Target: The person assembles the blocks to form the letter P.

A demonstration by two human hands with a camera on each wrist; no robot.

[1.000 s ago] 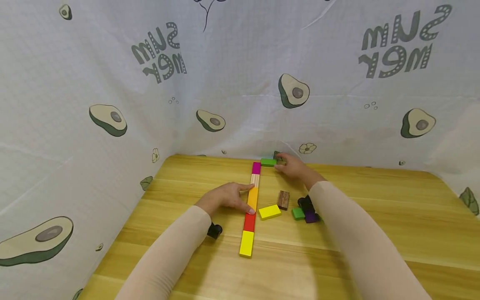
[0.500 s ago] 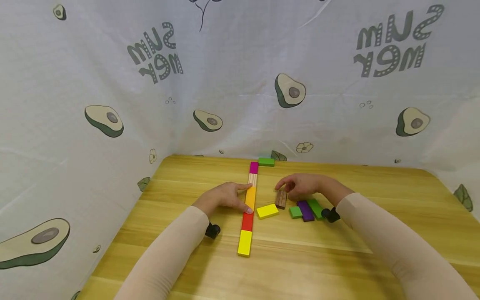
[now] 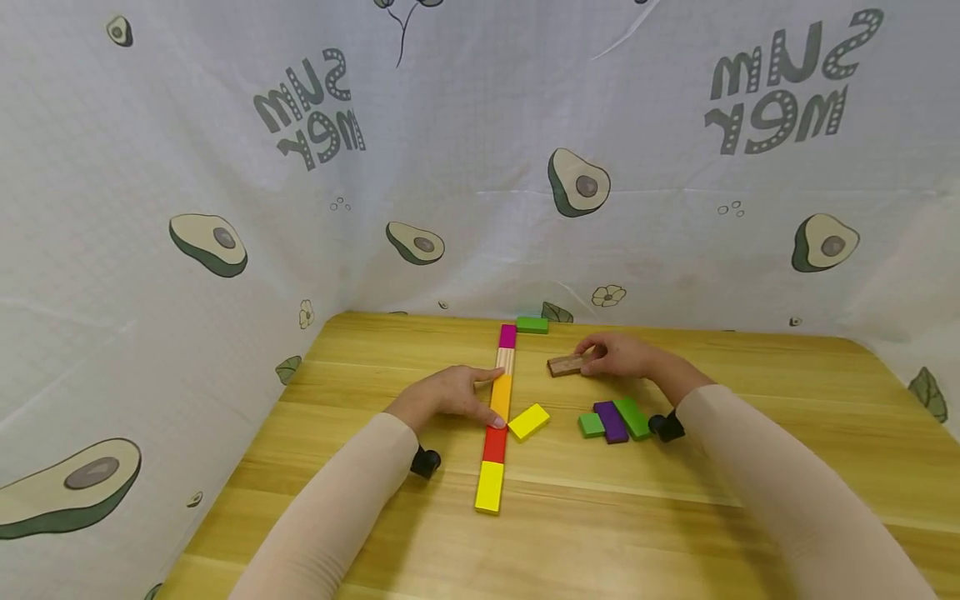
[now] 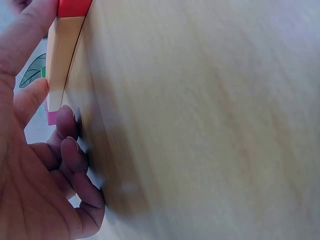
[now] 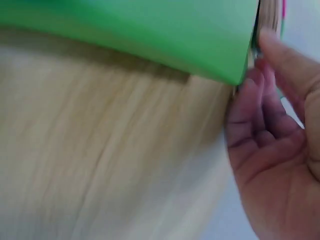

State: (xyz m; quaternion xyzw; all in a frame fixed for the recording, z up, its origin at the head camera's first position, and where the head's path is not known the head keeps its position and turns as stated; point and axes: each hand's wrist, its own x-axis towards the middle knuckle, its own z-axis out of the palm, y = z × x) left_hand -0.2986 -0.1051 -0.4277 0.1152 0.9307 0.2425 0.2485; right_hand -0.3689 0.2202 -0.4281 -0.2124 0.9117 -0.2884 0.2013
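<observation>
Head view: we pinch the brown block (image 3: 564, 366) in our right hand's grip (image 3: 618, 357), right of the block row (image 3: 502, 397) on the desk (image 3: 585, 542). Left wrist: our left hand (image 3: 448, 392), thumb and forefinger spread, just touches the row. Right wrist: green block (image 5: 200, 35) shows nearby.

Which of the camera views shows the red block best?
The head view, where the red block appears almost whole. The left wrist view shows only part, cut by the top edge; the right wrist view shows none of it.
</observation>
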